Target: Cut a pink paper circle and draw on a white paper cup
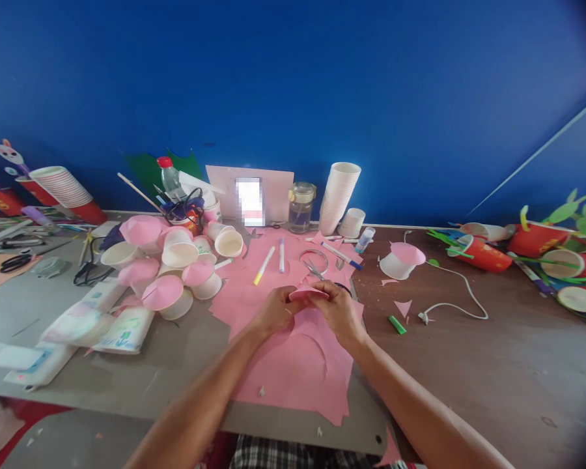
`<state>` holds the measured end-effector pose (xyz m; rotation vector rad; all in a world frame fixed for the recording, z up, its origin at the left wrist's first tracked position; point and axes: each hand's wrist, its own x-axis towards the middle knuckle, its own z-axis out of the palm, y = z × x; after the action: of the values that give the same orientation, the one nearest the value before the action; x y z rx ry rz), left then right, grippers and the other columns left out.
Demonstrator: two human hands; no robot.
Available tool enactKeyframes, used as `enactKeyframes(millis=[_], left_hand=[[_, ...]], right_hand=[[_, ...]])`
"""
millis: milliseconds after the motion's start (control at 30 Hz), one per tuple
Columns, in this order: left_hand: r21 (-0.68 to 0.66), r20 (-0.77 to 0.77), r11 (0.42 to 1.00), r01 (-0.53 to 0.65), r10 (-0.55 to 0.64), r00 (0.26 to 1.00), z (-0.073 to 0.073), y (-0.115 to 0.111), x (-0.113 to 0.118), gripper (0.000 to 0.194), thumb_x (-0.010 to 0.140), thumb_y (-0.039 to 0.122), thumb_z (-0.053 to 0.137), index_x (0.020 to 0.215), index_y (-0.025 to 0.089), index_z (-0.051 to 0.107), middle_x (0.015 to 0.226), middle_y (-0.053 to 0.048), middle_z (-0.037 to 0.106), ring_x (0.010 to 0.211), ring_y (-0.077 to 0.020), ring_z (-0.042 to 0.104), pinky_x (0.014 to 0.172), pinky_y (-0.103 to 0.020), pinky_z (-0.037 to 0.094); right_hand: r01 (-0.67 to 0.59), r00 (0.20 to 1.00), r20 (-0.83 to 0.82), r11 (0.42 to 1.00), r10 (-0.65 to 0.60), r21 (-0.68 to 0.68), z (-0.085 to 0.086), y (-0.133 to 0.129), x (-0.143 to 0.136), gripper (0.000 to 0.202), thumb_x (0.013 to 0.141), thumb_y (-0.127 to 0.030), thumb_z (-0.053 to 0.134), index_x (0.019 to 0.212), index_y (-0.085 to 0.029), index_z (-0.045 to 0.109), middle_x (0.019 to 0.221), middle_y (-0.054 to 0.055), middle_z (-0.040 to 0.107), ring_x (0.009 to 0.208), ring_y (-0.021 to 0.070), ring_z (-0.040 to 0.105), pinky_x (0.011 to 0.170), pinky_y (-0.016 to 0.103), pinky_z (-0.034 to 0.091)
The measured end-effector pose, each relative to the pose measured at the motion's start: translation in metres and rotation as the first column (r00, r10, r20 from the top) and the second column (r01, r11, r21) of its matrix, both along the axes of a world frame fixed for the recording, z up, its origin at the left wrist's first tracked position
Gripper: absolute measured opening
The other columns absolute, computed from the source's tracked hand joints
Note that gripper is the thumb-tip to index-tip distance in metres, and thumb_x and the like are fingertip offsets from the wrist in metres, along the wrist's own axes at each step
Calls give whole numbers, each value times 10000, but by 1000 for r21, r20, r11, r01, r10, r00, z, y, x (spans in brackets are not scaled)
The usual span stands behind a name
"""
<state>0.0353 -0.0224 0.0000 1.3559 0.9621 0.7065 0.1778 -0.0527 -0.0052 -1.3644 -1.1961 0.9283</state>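
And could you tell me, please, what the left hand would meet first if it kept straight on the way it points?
Beyond the pink paper piece it holds, the left hand would probably meet the scissors first, though their height relative to the hand is unclear.

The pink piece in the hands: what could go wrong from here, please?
The left hand and right hand pinch the pink piece; it might crease under hard pressure. The scissors lie just beyond; a finger might touch the blades. The tall cup stack could topple if bumped.
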Motion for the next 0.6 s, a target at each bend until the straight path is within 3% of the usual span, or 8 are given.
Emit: enactKeyframes(millis=[133, 367, 500, 600], left_hand=[[37, -138, 999, -7, 12, 990, -3, 0, -3, 435, 672, 463, 660, 546, 182, 353, 536, 79, 260, 480, -47, 250, 460, -209, 186], [77, -142, 997, 3, 8, 990, -2, -1, -2, 271, 736, 428, 574, 695, 166, 518, 623, 49, 430, 527, -73, 372, 492, -211, 269], [95, -151, 995, -16, 30, 988, -1, -2, -3, 276, 748, 432, 564, 721, 158, 543, 609, 51, 423, 516, -70, 366, 489, -210, 278], [90, -178, 996, -9, 25, 984, 0, -3, -3, 248, 744, 404, 561, 699, 162, 525, 590, 58, 401, 505, -69, 366, 476, -205, 272]], right_hand=[[49, 995, 79, 996, -55, 75, 4, -1, -1, 131, 650, -191, 538, 619, -196, 666, 711, 36, 638, 708, 193, 553, 672, 303, 428], [40, 999, -33, 998, -41, -57, 7, -2, -1, 139, 675, -226, 560, 746, -180, 671, 788, 47, 660, 749, 206, 581, 678, 313, 449], [-28, 998, -55, 1000, 27, -10, 9, -4, 1, 227, 666, -288, 667, 867, -183, 669, 897, 64, 674, 852, 227, 599, 763, 338, 463], [-29, 998, -56, 1000, 28, -6, 8, -4, -1, 186, 697, -330, 670, 814, -184, 675, 859, 67, 677, 856, 229, 602, 769, 345, 469]])
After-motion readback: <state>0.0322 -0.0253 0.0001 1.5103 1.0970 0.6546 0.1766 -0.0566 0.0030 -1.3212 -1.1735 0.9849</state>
